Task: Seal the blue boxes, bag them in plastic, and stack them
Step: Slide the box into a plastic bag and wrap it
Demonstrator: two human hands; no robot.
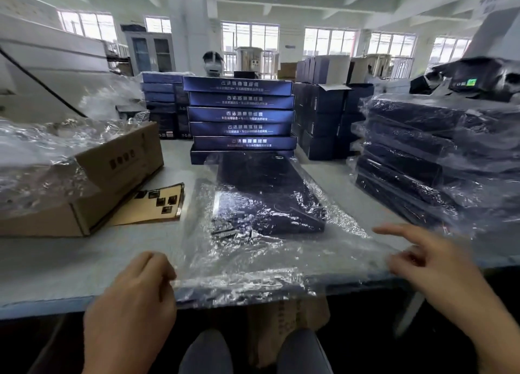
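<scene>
Mid-frame, a box point(270, 193) is enclosed in a bag point(253, 255) on the tabletop point(84, 261). The bag's near edge is pinched by the fingers of the left hand point(135, 295). The hold of the right hand point(439, 266) cannot be told.

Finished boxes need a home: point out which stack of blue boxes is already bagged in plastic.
The right-hand stack, its boxes wrapped in crinkled clear plastic. The centre stack shows bare printed sides.
</scene>
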